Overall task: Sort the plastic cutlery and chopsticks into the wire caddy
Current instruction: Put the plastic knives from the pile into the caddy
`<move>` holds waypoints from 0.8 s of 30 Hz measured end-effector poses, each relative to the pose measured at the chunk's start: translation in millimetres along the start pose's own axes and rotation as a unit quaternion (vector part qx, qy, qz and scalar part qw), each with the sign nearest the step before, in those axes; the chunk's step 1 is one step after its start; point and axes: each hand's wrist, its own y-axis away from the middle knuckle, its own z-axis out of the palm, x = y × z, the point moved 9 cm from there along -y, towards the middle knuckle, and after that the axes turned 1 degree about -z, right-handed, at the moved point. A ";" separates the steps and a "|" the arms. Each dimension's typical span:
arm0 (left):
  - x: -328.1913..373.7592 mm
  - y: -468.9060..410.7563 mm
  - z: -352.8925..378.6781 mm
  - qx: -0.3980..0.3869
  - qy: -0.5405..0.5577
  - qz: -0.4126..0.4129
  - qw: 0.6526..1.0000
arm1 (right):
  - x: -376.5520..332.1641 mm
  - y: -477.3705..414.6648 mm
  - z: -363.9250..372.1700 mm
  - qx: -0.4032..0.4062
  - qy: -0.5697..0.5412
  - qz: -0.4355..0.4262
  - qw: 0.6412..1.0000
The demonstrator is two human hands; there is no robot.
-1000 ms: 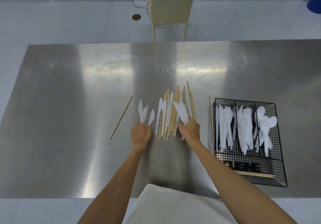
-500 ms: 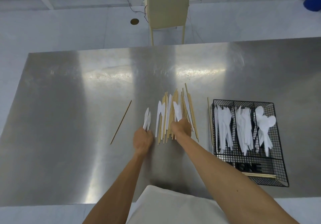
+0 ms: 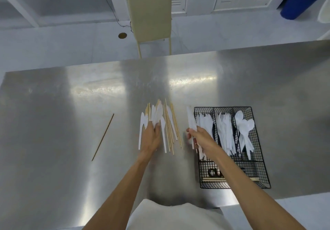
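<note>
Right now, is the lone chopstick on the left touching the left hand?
Apart. The head view shows bare steel table between the lone chopstick and the left hand, which rests on the pile.

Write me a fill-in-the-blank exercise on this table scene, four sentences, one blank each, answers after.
1. The right hand holds white plastic ____ beside the wire caddy.
2. The left hand rests on the pile of cutlery and ____ on the steel table.
3. The spoons lie in the caddy's ____ long compartment.
4. A single chopstick lies apart, to the ____ of the pile.

Missing words: knives; chopsticks; rightmost; left
</note>
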 end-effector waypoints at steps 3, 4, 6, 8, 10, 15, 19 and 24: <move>32.0 3.3 41.9 -0.042 0.067 0.014 0.997 | 7.2 4.4 -26.1 0.043 -0.039 -0.007 0.998; 41.3 5.4 55.1 -0.051 0.080 0.016 0.995 | 9.1 5.1 -34.4 0.063 -0.049 -0.013 0.997; 55.6 11.6 82.7 -0.073 0.094 -0.002 0.993 | 12.3 6.3 -49.8 0.100 -0.045 -0.022 0.994; 64.2 17.6 109.5 -0.103 0.105 -0.033 0.989 | 15.0 5.9 -61.6 0.120 -0.020 -0.025 0.992; 70.5 24.2 132.5 -0.137 0.109 -0.061 0.983 | 16.3 3.9 -66.9 0.113 0.010 -0.020 0.993; 75.4 33.8 159.6 -0.156 0.051 -0.090 0.982 | 27.7 -4.7 -70.7 0.084 0.082 0.005 0.993; 76.4 36.9 166.6 -0.177 0.003 -0.088 0.980 | 16.6 1.5 -70.2 0.101 0.149 -0.032 0.983; 83.6 31.8 169.7 -0.193 -0.053 -0.060 0.978 | 13.9 1.0 -87.3 0.141 0.223 -0.044 0.964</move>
